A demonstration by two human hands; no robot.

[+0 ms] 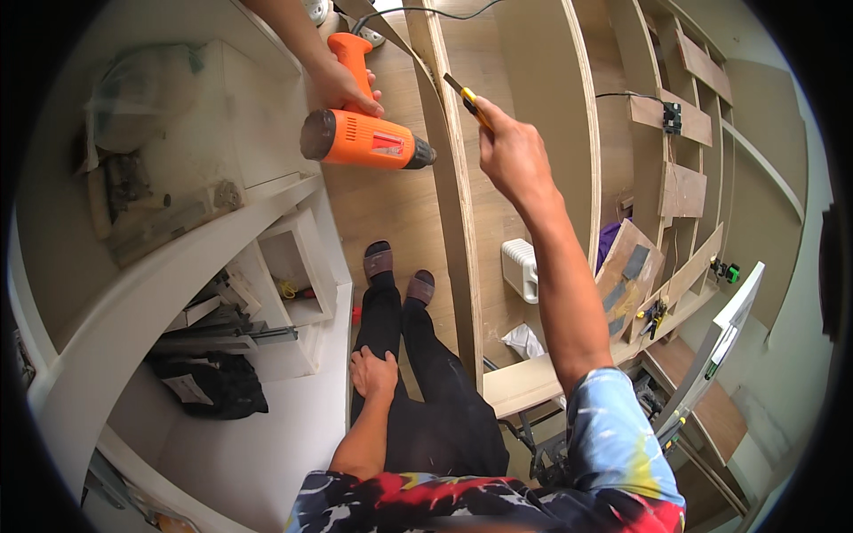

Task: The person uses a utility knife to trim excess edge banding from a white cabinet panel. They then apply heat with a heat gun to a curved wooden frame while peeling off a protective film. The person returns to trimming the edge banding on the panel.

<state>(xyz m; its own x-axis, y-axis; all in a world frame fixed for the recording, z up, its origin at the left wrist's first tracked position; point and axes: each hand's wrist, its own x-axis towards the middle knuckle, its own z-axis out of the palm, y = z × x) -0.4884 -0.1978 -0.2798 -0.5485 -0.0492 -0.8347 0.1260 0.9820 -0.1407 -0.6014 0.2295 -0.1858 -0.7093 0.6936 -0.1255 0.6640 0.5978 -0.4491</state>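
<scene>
My right hand [517,160] grips the handle of a yellow utility knife [476,107], its blade out and pointing up and left. The blade tip is close to the pale front edge of a long wooden panel [456,186]. A thin strip [397,40] curves away from that edge near the top. My left hand [374,372] rests on my thigh in black trousers, fingers spread and holding nothing. From the upper left another person's hand [342,84] holds an orange heat gun [369,139], its dark nozzle aimed at the panel's edge.
More upright panels [582,133] stand to the right. Between them lie a white plastic jug [520,269] and a white bag [524,342]. A white cabinet with a black bag [213,386] inside is on the left. The heat gun's cord [435,12] crosses the top.
</scene>
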